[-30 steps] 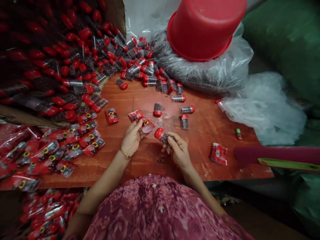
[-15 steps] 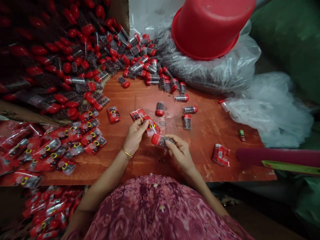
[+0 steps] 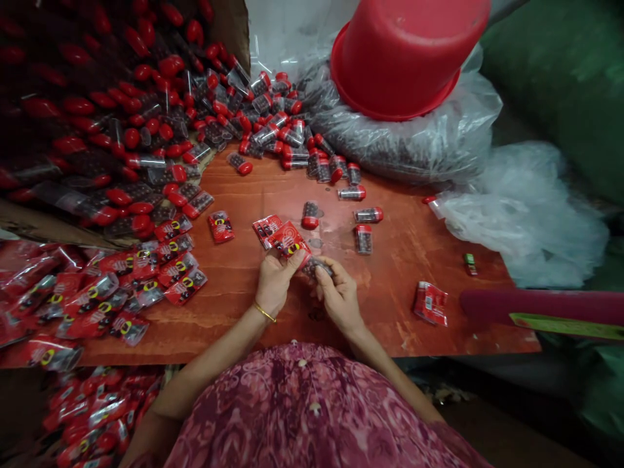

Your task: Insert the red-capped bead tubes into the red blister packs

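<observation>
Between thumb and fingers, my left hand (image 3: pixel 273 281) grips a red printed packet (image 3: pixel 288 237) with a yellow spot. My right hand (image 3: pixel 337 291) pinches a small clear tube (image 3: pixel 316 265) full of dark beads. The tube's red-capped end meets the packet's near edge, where my left fingers partly cover it; how far it sits inside I cannot tell. Just beyond my left hand lie a few flat red packets (image 3: pixel 266 227). Farther out, a loose tube (image 3: pixel 311 215) rests on the red-brown table (image 3: pixel 234 273), with another tube (image 3: pixel 363 238) to its right.
At the upper left, a carton (image 3: pixel 68 224) spills many red-capped tubes (image 3: pixel 263 133). Filled packets (image 3: pixel 141 266) pile up at left. A red bucket (image 3: pixel 409 58) sits upside down on a bulging plastic bag (image 3: pixel 409 149). A crumpled red packet (image 3: pixel 431 303) lies at right.
My hands have come together. The tube has moved left and its capped end now meets the packet's edge, while my left hand has shifted slightly right and nearer to me.
</observation>
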Demonstrator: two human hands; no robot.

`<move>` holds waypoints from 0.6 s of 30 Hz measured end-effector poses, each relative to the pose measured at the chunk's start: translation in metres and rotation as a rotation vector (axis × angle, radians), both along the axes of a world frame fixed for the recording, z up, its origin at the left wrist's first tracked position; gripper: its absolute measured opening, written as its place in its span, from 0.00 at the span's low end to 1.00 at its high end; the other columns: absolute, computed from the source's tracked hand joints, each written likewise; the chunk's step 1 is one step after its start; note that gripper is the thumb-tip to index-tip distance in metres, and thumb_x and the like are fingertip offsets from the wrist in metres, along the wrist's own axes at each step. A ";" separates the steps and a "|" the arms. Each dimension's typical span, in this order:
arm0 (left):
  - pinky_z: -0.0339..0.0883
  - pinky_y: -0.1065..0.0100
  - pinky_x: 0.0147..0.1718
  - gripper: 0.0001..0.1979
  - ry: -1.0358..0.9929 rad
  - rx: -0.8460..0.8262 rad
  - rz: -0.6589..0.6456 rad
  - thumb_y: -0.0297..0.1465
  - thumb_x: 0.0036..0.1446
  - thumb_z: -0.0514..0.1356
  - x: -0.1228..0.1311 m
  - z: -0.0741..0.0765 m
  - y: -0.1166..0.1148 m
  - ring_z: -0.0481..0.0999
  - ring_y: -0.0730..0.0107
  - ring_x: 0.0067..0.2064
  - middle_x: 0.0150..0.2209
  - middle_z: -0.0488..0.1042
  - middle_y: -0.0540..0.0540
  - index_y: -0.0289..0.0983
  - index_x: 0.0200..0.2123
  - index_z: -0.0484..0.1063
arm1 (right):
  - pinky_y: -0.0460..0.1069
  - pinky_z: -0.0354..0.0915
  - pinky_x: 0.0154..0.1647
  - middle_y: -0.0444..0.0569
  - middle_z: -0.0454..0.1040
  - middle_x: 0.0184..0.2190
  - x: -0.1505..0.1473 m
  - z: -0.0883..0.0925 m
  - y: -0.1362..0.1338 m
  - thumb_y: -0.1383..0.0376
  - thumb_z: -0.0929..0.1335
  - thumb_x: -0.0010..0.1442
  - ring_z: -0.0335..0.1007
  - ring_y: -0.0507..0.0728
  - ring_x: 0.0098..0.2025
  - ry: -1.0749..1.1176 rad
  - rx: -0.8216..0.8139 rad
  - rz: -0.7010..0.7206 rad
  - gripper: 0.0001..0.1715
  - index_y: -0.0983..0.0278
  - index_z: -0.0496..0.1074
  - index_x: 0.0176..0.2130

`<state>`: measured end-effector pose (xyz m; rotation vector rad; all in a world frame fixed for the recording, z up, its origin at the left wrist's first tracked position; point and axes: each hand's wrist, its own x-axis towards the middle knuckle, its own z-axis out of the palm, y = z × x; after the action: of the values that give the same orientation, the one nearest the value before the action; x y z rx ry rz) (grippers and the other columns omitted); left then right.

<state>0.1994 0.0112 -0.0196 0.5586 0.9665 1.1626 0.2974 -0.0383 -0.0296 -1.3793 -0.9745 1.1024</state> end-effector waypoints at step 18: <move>0.63 0.73 0.24 0.16 -0.050 -0.109 -0.090 0.38 0.36 0.68 -0.004 0.006 0.011 0.70 0.77 0.23 0.24 0.74 0.50 0.33 0.26 0.72 | 0.44 0.61 0.22 0.41 0.67 0.26 -0.012 -0.001 0.025 0.56 0.65 0.57 0.61 0.48 0.22 0.026 0.056 0.031 0.14 0.62 0.65 0.39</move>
<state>0.1954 0.0227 -0.0139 0.4786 0.9463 1.0323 0.2853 -0.0134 -0.0304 -1.3052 -1.0036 1.1057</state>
